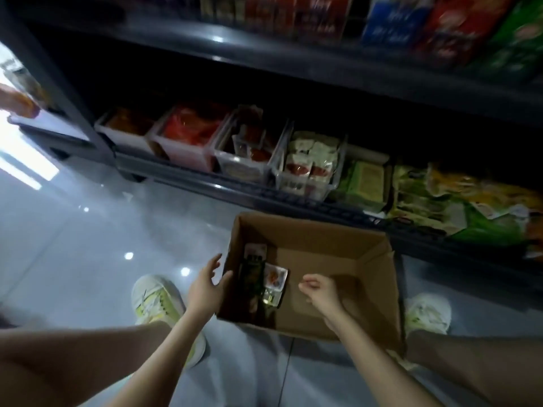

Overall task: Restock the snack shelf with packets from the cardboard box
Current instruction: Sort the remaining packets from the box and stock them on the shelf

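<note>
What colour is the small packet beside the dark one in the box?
The small packet is white with red-orange print; head view.

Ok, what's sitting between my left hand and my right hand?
Head view: the cardboard box left wall, then packets inside it, among them a dark green packet and a white packet, lie between left hand and right hand.
</note>
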`<state>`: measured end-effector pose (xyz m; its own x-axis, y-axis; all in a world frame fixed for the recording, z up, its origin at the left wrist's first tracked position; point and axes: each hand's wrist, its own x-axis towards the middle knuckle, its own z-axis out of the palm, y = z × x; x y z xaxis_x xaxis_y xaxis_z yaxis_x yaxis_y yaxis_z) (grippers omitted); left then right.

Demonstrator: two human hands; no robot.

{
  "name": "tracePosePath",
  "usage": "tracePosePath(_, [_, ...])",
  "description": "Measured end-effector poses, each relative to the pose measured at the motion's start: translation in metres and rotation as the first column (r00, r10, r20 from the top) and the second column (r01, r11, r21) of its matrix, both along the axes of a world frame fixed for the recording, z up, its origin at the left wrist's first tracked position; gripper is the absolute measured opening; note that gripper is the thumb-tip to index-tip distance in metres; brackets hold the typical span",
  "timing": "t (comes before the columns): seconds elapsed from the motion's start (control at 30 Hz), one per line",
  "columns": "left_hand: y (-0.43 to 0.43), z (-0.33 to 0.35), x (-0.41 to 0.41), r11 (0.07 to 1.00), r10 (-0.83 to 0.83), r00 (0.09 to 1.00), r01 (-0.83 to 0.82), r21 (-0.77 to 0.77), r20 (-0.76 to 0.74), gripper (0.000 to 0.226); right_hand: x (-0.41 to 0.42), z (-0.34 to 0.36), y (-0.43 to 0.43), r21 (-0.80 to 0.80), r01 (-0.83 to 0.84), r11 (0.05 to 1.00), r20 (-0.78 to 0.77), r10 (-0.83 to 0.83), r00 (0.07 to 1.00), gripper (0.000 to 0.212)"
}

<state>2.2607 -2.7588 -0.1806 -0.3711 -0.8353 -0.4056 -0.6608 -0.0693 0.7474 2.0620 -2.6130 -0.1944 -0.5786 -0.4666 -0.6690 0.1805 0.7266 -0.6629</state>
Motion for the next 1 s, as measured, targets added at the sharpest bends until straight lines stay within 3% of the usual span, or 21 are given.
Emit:
tracePosePath(0.1, [-0.003,-0.011,0.001,0.974,0.081,0.984,-0.045,0.221,-0.157,0.043,0.005,-0.033,-0.013,0.057,0.136,0.989,0.144,-0.143,0.979,0.034])
tracePosePath(0.2, [-0.005,-0.003,0.001,0.963,0.093,0.962,-0.021,0.269,-0.255,0.044,0.010,-0.057,-0.027,0.114,0.196,0.974,0.220,-0.217,0.951,0.040])
tracePosePath(0.37, [-0.011,-0.012,0.009,0.940,0.111,0.958,-0.015,0.341,-0.263,0.045,0.019,-0.107,-0.041,0.191,0.279,0.941,0.280,-0.325,0.903,0.050])
tracePosePath(0.43, [-0.012,-0.014,0.009,0.930,0.137,0.955,-0.033,0.365,-0.264,0.045,0.021,-0.119,-0.050,0.199,0.303,0.932,0.321,-0.354,0.879,0.036])
tracePosePath(0.5, [-0.012,-0.016,0.009,0.919,0.152,0.945,-0.028,0.392,-0.289,0.045,0.026,-0.131,-0.058,0.209,0.322,0.923,0.327,-0.377,0.867,0.010])
tracePosePath(0.53, [-0.012,-0.016,0.009,0.915,0.159,0.941,-0.027,0.402,-0.299,0.045,0.028,-0.138,-0.061,0.211,0.340,0.917,0.309,-0.392,0.866,0.007])
tracePosePath(0.6, [-0.013,-0.018,0.010,0.912,0.163,0.936,-0.023,0.410,-0.311,0.046,0.032,-0.143,-0.066,0.196,0.385,0.902,0.272,-0.427,0.862,0.006])
tracePosePath(0.7, [-0.015,-0.021,0.012,0.912,0.153,0.937,-0.013,0.409,-0.313,0.047,0.027,-0.144,-0.062,0.193,0.433,0.880,0.207,-0.468,0.859,0.022])
tracePosePath(0.8, [-0.015,-0.017,0.009,0.919,0.148,0.940,-0.016,0.395,-0.307,0.044,0.009,-0.120,-0.045,0.149,0.407,0.901,0.169,-0.429,0.888,0.023])
tracePosePath(0.9, [-0.012,-0.010,0.006,0.925,0.121,0.953,-0.007,0.379,-0.277,0.040,-0.018,-0.074,-0.019,0.035,0.244,0.969,0.112,-0.246,0.963,0.012])
tracePosePath(0.93, [-0.011,-0.007,0.005,0.945,0.091,0.968,-0.010,0.328,-0.235,0.039,-0.028,-0.055,-0.011,-0.009,0.198,0.980,0.126,-0.195,0.973,0.013])
tracePosePath(1.0, [-0.008,0.003,-0.003,0.998,-0.008,0.998,0.012,0.063,-0.060,0.040,-0.046,-0.014,0.001,-0.057,0.106,0.993,0.170,-0.095,0.981,0.016])
